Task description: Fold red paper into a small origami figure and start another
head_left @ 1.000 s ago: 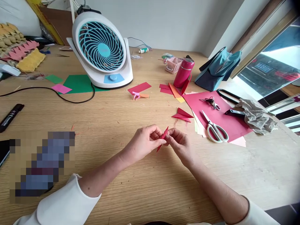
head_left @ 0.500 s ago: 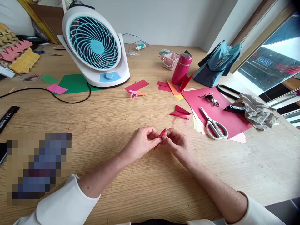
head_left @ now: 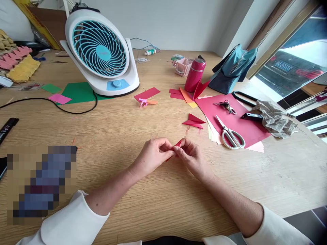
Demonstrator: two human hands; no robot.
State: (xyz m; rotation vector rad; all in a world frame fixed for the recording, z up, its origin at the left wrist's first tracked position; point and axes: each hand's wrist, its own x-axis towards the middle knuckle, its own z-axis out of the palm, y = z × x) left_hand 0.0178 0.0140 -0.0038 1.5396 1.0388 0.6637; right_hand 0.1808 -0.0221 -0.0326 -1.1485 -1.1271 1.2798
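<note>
Between my fingertips, just above the wooden table, is a small piece of folded red paper [head_left: 178, 143]. My left hand [head_left: 157, 154] pinches it from the left, thumb and forefinger closed on it. On the other side my right hand [head_left: 192, 157] also pinches it, its thumb near my left fingertips. The fingers cover most of the paper; a tip shows above and a corner below. A second folded red paper piece [head_left: 194, 121] lies behind my right hand. White-handled scissors [head_left: 233, 136] rest on a red sheet [head_left: 255, 131] to the right.
A white fan [head_left: 100, 51] stands at the back left, its black cord [head_left: 76, 112] crossing the table. A pink-red bottle [head_left: 195, 75], a teal bag [head_left: 232, 69] and a crumpled cloth [head_left: 277, 119] are at the right. A black marker [head_left: 9, 128] lies at the left edge.
The view has shifted slightly. My right thumb and fingers have moved a little over the red paper, so less of it shows. Both hands still pinch it.
</note>
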